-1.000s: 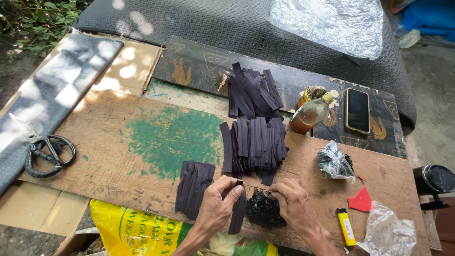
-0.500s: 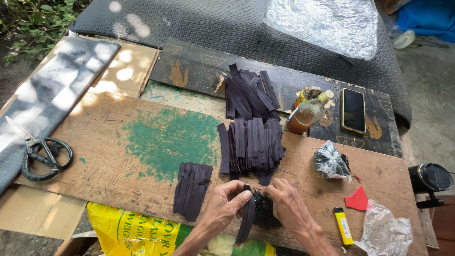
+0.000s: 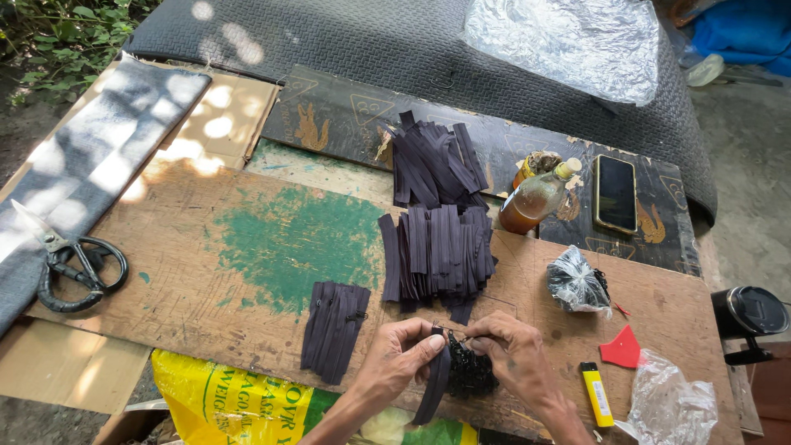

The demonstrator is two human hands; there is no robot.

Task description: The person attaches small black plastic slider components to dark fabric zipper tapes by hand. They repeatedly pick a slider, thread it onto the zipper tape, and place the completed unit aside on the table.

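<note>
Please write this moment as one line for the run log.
left hand: holds dark zipper strip | right hand: at the strip's top end, over pile of small black sliders | nearby: stack of strips, yellow lighter

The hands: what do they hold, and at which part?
The left hand pinches a dark zipper strip at its top end; the right hand touches that end too.

Outdoor setup, dappled sunlight. Worn wooden surface [image 3: 206, 272] with a green paint patch [image 3: 301, 243], cardboard [image 3: 218, 124] beneath it. Dark textured mat [image 3: 371, 49] behind, foliage [image 3: 58, 37] top left, bare dirt ground [image 3: 754, 156] right.
</note>
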